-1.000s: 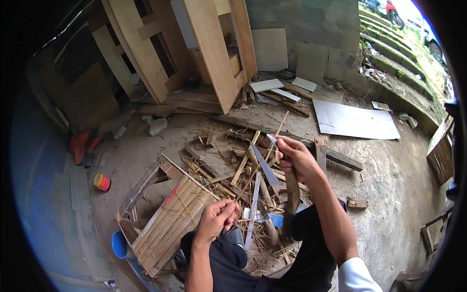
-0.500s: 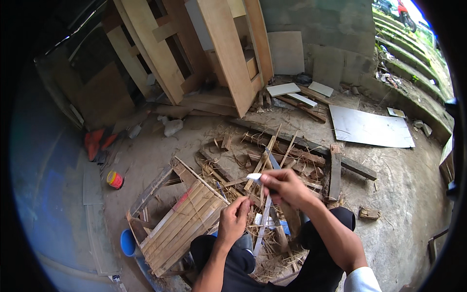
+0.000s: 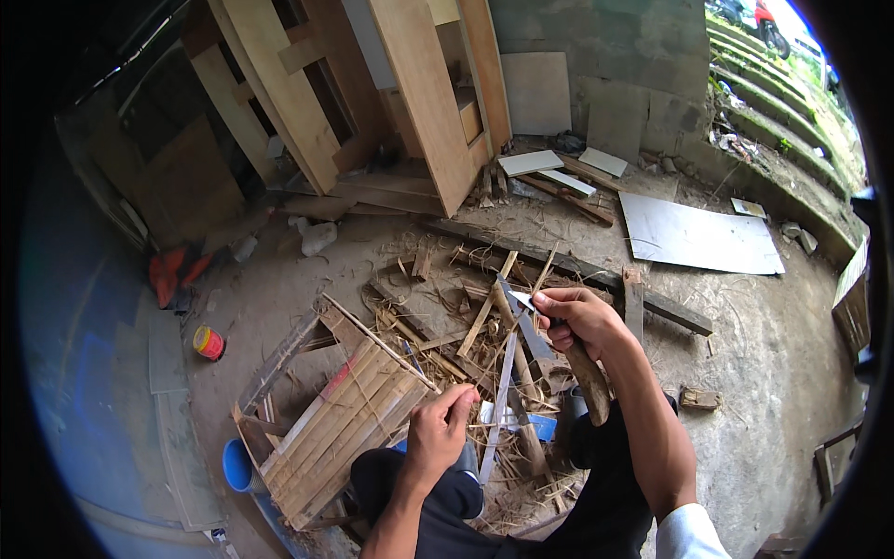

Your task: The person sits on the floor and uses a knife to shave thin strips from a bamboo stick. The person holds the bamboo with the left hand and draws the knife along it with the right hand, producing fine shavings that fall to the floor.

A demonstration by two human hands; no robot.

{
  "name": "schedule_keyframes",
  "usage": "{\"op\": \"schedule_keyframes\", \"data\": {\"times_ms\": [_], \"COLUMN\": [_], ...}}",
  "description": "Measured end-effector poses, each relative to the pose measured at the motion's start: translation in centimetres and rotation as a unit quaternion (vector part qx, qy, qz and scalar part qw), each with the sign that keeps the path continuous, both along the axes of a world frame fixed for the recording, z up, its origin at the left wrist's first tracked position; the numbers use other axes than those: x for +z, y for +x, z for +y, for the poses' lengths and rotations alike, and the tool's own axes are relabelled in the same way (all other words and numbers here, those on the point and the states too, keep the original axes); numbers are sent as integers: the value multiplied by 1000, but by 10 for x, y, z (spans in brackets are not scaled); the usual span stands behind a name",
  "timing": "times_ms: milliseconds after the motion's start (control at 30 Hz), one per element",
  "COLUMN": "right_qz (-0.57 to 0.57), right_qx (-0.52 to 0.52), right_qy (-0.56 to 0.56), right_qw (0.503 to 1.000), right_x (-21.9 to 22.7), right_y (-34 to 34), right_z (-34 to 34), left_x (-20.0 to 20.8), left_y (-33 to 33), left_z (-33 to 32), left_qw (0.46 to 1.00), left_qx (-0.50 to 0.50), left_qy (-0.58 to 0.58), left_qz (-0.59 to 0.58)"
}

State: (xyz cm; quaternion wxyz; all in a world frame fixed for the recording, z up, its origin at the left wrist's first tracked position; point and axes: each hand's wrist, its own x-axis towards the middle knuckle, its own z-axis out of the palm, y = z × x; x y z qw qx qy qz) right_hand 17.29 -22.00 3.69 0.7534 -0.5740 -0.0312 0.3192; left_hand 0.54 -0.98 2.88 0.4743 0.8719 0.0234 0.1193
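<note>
My right hand point(image 3: 579, 319) is closed around a knife with a long, curved brown wooden handle point(image 3: 589, 384). Its short pale blade point(image 3: 523, 300) sticks out to the left past the thumb, and the handle runs down below the fist. Lower and to the left, my left hand point(image 3: 440, 427) is closed with thumb and forefinger pinched together. Whatever those fingers hold, if anything, is too small to make out. Between the hands and beyond lie bamboo strips point(image 3: 489, 317), a handsaw blade point(image 3: 524, 321) and curled shavings. My hands are apart, above my bent knees.
A slatted wooden piece point(image 3: 346, 419) lies at the left, near a blue bucket point(image 3: 238, 464) and a red-and-yellow tin point(image 3: 209, 343). Dark timber point(image 3: 677, 312) crosses beyond the scraps. A white sheet point(image 3: 698, 233) lies far right; plywood panels point(image 3: 419, 102) stand behind.
My right hand has moved right and up slightly, away from the left hand, turning so the knife's wooden handle now shows. My left hand has dropped a little. The whole view has shifted slightly.
</note>
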Motion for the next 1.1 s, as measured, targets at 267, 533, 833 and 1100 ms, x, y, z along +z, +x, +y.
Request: {"op": "schedule_keyframes", "data": {"times_ms": [267, 533, 833, 1100], "right_qz": [-9, 5, 48, -110], "right_qx": [-292, 124, -88, -235], "right_qy": [2, 125, 50, -112], "right_qw": [956, 984, 994, 959], "right_x": [21, 1, 8, -7], "right_y": [25, -58, 6, 29], "right_z": [-54, 59, 18, -49], "left_x": [-3, 3, -3, -4], "left_y": [-6, 8, 1, -1], "left_z": [26, 9, 8, 21], "left_qw": [997, 998, 999, 989], "left_qx": [62, 53, 26, 24], "left_qy": [-44, -17, 15, -147], "left_qz": [4, 6, -23, 7]}}
